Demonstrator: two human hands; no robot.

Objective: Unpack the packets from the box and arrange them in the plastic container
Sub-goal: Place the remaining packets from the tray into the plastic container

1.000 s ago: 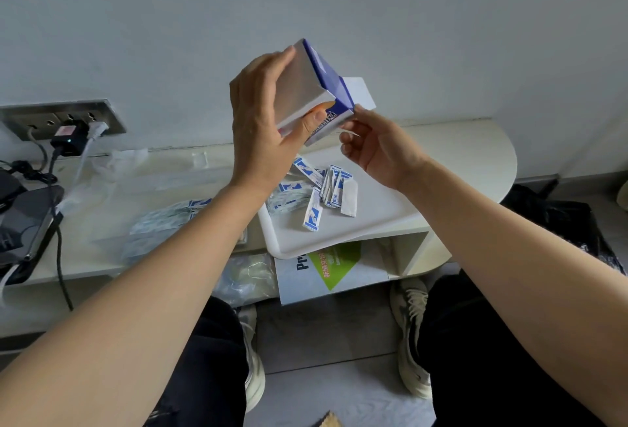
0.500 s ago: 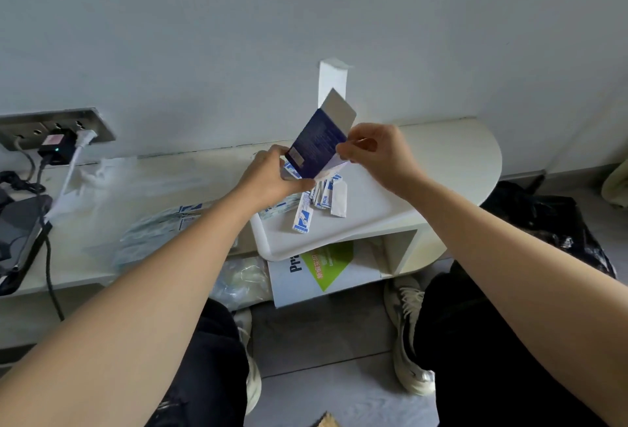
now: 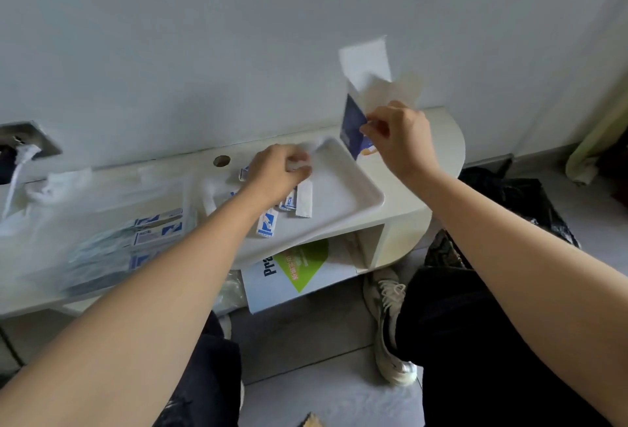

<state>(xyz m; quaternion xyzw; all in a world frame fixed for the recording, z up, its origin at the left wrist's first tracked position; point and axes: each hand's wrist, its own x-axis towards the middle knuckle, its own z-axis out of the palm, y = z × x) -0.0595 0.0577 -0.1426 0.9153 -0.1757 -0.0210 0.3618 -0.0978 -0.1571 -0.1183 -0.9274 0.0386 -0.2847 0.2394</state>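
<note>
Unpacking step, judged near its end. Nearest, loose packets (image 3: pixel 267 222) lie in a rough heap at the left side of the white plastic container (image 3: pixel 339 185), which sits on the table (image 3: pixel 445 154). Just beyond them the left hand (image 3: pixel 280 173), low over the container, curls its fingers round a white packet (image 3: pixel 300 165). Farther back, the right hand (image 3: pixel 399 138) pinches the box (image 3: pixel 351 131), upright with flaps open, above the container's far corner; it seems emptied. The next move probably calls for setting the box aside and lining the packets up in rows.

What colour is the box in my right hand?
Box: dark blue, pale inner flaps. Head view.
</note>
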